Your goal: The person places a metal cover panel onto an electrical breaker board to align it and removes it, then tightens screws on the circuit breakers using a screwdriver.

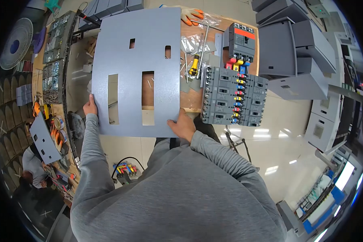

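A large grey metal panel (129,64) with rectangular cut-outs is held up in front of me, partly over the wooden bench. My left hand (90,105) grips its left edge near the lower corner. Closed on the lower right corner is my right hand (183,126). Right of the panel, a block of dark grey circuit breakers (224,97) with red, yellow and blue parts lies at the bench's near side. Behind that block is a bigger breaker (243,42) with an orange-red strip. A yellow-handled screwdriver (194,65) lies between panel and breakers. The panel hides part of the bench.
Orange and white gloves (190,15) lie at the bench's far side. Grey metal boxes (276,48) are stacked to the right. Shelving with small parts (54,60) and a fan (16,46) are at left. Another person (34,167) works at the lower left, near a smaller panel (44,139).
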{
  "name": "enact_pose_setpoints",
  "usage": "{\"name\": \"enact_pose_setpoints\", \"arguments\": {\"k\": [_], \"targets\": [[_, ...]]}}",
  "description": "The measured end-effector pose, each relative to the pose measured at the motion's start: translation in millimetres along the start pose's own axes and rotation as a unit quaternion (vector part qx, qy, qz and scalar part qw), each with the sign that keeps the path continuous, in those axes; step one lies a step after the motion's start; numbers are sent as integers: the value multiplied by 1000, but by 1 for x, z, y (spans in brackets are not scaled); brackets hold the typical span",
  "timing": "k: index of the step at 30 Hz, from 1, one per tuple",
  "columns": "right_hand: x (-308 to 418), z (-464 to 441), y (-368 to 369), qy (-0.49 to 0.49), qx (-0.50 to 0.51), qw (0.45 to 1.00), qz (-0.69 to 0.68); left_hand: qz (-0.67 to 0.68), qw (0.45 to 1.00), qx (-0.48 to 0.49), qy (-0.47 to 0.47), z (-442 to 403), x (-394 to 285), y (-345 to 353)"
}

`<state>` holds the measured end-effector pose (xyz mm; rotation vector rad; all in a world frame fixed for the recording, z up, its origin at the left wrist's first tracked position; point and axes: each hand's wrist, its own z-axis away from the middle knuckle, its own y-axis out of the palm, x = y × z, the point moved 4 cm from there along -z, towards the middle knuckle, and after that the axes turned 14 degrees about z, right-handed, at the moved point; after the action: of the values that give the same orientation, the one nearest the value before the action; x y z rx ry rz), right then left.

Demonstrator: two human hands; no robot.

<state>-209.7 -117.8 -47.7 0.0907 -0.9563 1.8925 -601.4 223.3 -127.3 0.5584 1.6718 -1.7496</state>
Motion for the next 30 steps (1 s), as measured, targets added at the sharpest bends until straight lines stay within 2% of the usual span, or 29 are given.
{"name": "enact_pose_setpoints", "arguments": {"k": [3,6,7,9,11,13,16,19,20,25,28,30], "targets": [[-2,-17,5,30,43,999,5,-17,999,30,-28,-7,14,13],[-3,-24,-1,-1,56,991,118,-11,999,26,-29,0,21,28],[-4,-28,-5,-52,40,981,183,-2,999,27,-31,4,25,32],[-6,-42,-24,-129,-29,956,262,19,999,26,-36,13,31,43],[4,-55,-61,-148,-176,942,246,21,998,26,-48,25,28,52],[22,-75,-104,-61,-215,961,161,45,996,41,-63,34,38,62],[29,-124,-133,-44,-208,951,224,17,996,51,-68,38,55,75],[26,-164,-135,3,-176,941,288,112,991,27,-63,51,60,90],[25,-172,-135,13,-170,936,308,94,992,40,-76,51,59,93],[20,-189,-131,86,-158,945,275,50,992,53,-103,52,66,95],[14,-195,-134,126,-182,947,233,114,977,92,-157,47,76,99],[12,-194,-139,130,-192,947,223,79,985,99,-113,44,67,102]]}}
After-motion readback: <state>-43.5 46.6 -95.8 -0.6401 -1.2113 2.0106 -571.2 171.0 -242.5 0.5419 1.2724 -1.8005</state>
